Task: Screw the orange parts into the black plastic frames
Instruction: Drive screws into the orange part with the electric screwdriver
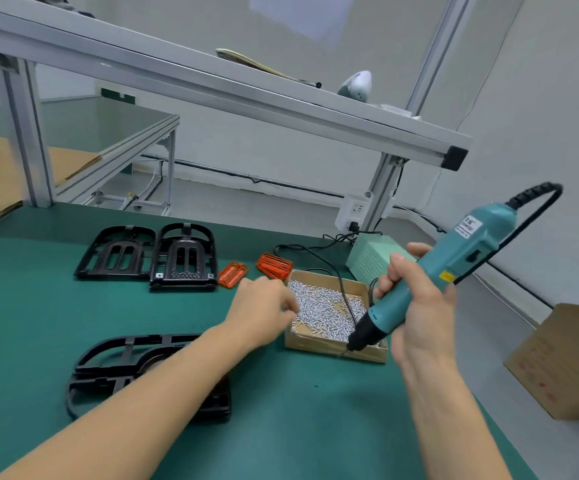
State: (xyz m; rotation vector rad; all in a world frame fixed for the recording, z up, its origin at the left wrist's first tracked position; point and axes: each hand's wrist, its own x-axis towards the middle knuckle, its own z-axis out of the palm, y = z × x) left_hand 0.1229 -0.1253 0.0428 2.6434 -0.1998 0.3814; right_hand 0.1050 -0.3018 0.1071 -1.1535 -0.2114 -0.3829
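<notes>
A: A green-topped bench (pixel 281 410) fills the lower half of the frame, inside a pale-walled room with an aluminium shelf frame (pixel 212 88) slanting across the top. A second bench stands at middle left.

B: How many black plastic frames?

A: Three that I can separate. Two lie side by side at centre left, the left frame (pixel 113 252) and the right frame (pixel 184 258), touching. A third frame (pixel 118 362) lies at lower left, partly under the left forearm; it may be a stack, I cannot tell.

B: And the orange parts?

A: One single orange part (pixel 232 273) just right of the paired frames, and a small orange pile (pixel 274 265) right of it, count unclear.

B: The hands?

A: The left hand (pixel 264 306) reaches to the near-left corner of the cardboard box of screws (pixel 329 311), fingers curled together at the screws; whether they pinch one, I cannot tell. The right hand (pixel 416 306) grips a teal electric screwdriver (pixel 433 275), tip angled down over the box's front edge. A pale green power unit (pixel 371 254) sits behind the box, and a brown carton (pixel 565 362) stands at lower right.
</notes>
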